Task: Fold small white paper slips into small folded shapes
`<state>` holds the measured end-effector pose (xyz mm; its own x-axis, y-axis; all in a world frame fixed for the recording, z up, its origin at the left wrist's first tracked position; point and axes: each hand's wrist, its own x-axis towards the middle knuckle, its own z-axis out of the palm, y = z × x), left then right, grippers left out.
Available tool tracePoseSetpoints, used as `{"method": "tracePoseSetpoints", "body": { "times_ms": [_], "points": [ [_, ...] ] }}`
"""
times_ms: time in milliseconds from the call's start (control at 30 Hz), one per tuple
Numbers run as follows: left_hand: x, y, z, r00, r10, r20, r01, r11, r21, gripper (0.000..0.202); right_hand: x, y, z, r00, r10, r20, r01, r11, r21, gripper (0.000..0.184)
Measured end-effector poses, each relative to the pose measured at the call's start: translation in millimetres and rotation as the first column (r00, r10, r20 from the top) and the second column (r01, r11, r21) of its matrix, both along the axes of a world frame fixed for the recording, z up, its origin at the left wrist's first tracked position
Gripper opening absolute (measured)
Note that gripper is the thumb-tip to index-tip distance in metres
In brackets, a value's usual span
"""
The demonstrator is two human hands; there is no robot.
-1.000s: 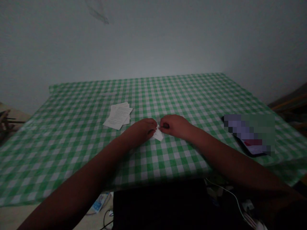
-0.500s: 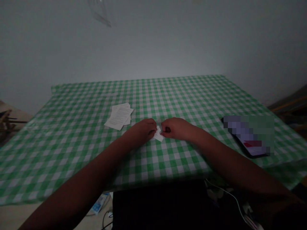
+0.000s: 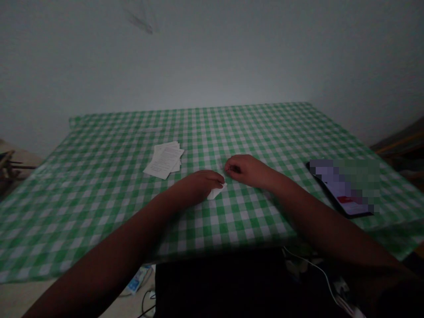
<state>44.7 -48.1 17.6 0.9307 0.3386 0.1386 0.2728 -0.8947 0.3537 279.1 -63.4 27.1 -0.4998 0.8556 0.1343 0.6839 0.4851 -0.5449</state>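
My left hand [image 3: 203, 185] rests low over the checked cloth with its fingers pressed on a small folded white paper [image 3: 215, 193]. Part of that paper lies hidden beneath the fingers and thumb. Slightly farther back and to the right, my right hand [image 3: 245, 169] is apart from the paper. Its fingers are curled in toward the thumb, and nothing shows between them.
A green-and-white checked tablecloth [image 3: 212, 128] covers the table. Several printed paper sheets [image 3: 164, 161] lie fanned out left of my hands. On the right is a dark-edged device with a lit, blurred screen [image 3: 351, 198]. Cables [image 3: 318, 267] hang below the front edge.
My right hand has let go of the folded paper and moved back, away from it. My left hand has shifted slightly right and nearer, covering more of the paper, which has turned.
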Motion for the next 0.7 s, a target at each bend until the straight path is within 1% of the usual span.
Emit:
{"method": "tracePoseSetpoints", "body": {
  "times_ms": [67,167,233,333,467,600,700],
  "points": [
    [-0.6,-2.0,0.7,1.000,0.002,0.019,-0.002,1.000,0.020,0.034,0.2,1.4,-3.4,0.999,0.010,0.032,-0.011,1.000,0.022,0.010],
    [-1.5,-4.5,4.4,0.999,0.040,0.019,-0.041,0.997,0.069,0.024,0.1,1.9,-7.0,0.996,0.052,0.066,-0.053,0.998,0.023,0.010],
    [-2.4,-4.0,7.2,0.999,0.039,0.003,-0.039,0.998,0.056,0.021,0.2,1.4,-7.3,0.994,0.078,0.079,-0.079,0.997,0.014,0.009],
    [-4.8,0.0,8.6,1.000,0.001,-0.012,-0.001,1.000,-0.013,0.024,1.3,0.2,-5.4,0.989,0.121,0.084,-0.121,0.993,-0.003,0.006],
    [-8.6,6.6,4.6,0.999,-0.049,0.021,0.050,0.997,-0.056,0.038,2.1,-1.2,-1.9,0.984,0.159,0.075,-0.158,0.987,-0.019,0.006],
    [-10.2,7.2,1.5,0.998,-0.050,0.036,0.052,0.997,-0.053,0.042,-0.5,-1.9,-3.3,0.986,0.136,0.092,-0.136,0.991,-0.006,0.008],
    [-10.4,4.7,1.2,0.998,-0.037,0.043,0.039,0.998,-0.044,0.041,-3.9,-2.2,-7.0,0.991,0.088,0.101,-0.088,0.996,-0.008,0.009]
  ]
}}
